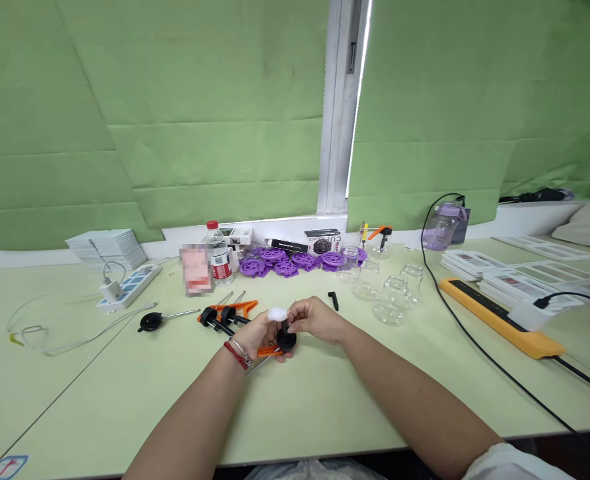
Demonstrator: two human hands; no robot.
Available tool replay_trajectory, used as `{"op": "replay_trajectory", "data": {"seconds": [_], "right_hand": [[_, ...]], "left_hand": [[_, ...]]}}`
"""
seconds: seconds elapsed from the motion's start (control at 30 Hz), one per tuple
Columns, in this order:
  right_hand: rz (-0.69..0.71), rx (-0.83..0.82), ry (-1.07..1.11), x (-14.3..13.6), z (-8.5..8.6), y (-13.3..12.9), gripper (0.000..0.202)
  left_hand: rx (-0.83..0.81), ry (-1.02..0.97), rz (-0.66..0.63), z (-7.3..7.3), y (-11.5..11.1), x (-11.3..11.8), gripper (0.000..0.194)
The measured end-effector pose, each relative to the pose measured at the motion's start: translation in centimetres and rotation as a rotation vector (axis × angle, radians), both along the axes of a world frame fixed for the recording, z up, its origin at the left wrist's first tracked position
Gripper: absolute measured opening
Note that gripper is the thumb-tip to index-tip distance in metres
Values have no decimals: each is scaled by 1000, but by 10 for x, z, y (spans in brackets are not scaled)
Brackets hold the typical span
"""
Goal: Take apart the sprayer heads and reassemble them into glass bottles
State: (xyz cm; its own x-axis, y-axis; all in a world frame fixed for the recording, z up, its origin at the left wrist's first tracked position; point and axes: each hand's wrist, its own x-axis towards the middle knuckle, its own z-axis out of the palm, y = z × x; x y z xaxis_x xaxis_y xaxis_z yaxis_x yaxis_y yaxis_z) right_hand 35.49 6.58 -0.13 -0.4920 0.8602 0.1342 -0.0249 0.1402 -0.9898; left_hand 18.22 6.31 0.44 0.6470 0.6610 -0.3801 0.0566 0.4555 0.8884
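My left hand point(259, 337) is closed around a sprayer head with a round black cap point(285, 341) and an orange lever point(269, 350). A thin metal rod point(259, 365) sticks out below that hand. From the cap rises a short black stem with a white rounded top point(277, 314). The fingers of my right hand point(311, 318) pinch at the stem; the exact contact is partly hidden. Left of my hands lie more black-capped sprayer heads point(219, 317) with an orange lever point(245, 307). A small black nozzle piece point(333, 300) lies beyond my right hand.
Clear glass bottles point(389, 303) stand at back right, near an upright bottle with an orange lever point(382, 233). Purple plastic parts point(287, 265) line the back beside a water bottle point(219, 257). A yellow power strip point(499, 320) and black cable point(467, 333) lie right; a black lid with a rod point(151, 322) lies left.
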Motion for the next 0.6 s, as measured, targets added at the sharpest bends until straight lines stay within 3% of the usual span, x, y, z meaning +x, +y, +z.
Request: {"op": "replay_trajectory", "data": {"seconds": [0.4,0.6], "right_hand": [[-18,-54,86,-2,-8,-2,26],[2,-61,116,-2,-11,-1,30]], "left_hand": [[19,8,14,-2,0,1,50],[21,-14,3,1,-3,1,43]]}}
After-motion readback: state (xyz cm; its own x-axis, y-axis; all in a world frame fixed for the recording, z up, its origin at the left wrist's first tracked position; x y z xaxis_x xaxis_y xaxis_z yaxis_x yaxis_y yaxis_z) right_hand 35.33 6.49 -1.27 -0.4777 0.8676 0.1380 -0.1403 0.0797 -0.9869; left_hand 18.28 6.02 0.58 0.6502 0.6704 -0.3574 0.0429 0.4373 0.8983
